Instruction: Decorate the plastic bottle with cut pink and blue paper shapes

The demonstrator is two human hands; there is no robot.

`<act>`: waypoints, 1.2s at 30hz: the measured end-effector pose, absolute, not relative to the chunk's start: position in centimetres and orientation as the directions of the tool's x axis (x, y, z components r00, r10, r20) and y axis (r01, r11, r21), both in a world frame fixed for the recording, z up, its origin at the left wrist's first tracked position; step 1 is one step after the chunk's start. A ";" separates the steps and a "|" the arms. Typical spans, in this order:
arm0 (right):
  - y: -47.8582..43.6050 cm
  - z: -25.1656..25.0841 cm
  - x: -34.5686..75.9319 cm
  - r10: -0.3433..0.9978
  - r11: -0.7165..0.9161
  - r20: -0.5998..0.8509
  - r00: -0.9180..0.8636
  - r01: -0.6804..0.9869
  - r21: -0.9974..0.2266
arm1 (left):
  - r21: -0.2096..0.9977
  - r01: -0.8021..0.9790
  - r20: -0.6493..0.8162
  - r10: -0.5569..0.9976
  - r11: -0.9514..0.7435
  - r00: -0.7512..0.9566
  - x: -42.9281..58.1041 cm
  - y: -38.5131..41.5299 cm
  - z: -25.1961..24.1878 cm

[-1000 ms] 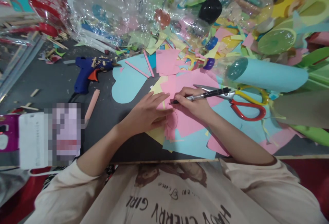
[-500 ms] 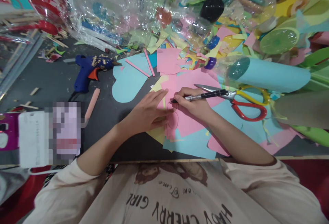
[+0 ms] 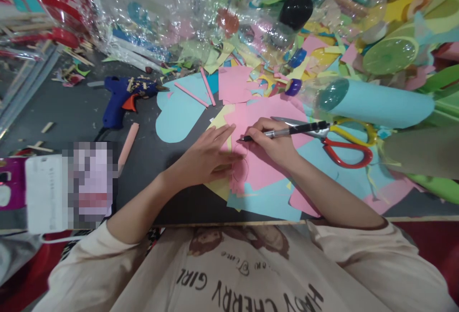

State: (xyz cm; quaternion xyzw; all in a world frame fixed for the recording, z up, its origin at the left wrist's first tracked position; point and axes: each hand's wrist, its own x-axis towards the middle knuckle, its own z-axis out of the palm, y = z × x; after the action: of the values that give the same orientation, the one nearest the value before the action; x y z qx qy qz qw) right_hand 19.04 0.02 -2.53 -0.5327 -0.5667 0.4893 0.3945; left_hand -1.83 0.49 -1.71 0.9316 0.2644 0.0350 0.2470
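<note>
Pink paper (image 3: 265,166) lies in front of me on a stack of yellow and blue sheets, with rounded outlines drawn near its left side. My left hand (image 3: 206,154) rests flat on the paper's left edge, fingers spread. In my right hand (image 3: 274,142) is a black and silver pen (image 3: 283,132), its tip at the upper drawn outline. Scissors (image 3: 347,152) with one yellow and one red handle lie just beyond the right hand, their blades partly behind the pen and hand. Beside my left fingers is a smaller pink piece (image 3: 234,85).
A blue glue gun (image 3: 116,104) and a light-blue heart-shaped paper (image 3: 175,121) lie to the left, near a pink stick (image 3: 128,147). Clear plastic bottles (image 3: 201,16) and paper scraps crowd the back. A bottle wrapped in blue paper (image 3: 387,103) lies at right.
My right hand has shifted slightly and the pen leans further right, its tip a little lower left. The upper outline shows more line. My left hand stays in place.
</note>
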 end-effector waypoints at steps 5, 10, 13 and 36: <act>0.2 -2.2 19.1 0.971 -0.073 -0.128 -0.204 0.257 -0.964 | 0.483 0.433 -0.065 0.463 -0.761 0.884 -1.9 0.4 -1.7; 0.4 -1.9 19.2 0.953 -0.062 -0.140 -0.267 0.281 -0.958 | 0.475 0.397 -0.051 0.426 -0.785 0.903 -2.0 0.4 -1.7; 0.3 -1.8 19.2 0.941 -0.053 -0.141 -0.307 0.278 -0.959 | 0.483 0.392 -0.049 0.423 -0.783 0.905 -2.0 0.4 -1.6; 0.0 -1.6 18.8 0.957 -0.097 -0.166 -0.237 0.278 -0.956 | 0.517 0.428 -0.113 0.437 -0.741 0.892 -1.9 0.5 -1.6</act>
State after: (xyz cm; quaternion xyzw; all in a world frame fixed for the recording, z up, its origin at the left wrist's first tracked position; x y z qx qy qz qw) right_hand 18.83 0.04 -1.65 -0.5251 -0.5881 0.5221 0.3254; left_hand -1.89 0.55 -1.59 0.9329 0.2318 0.0079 0.2754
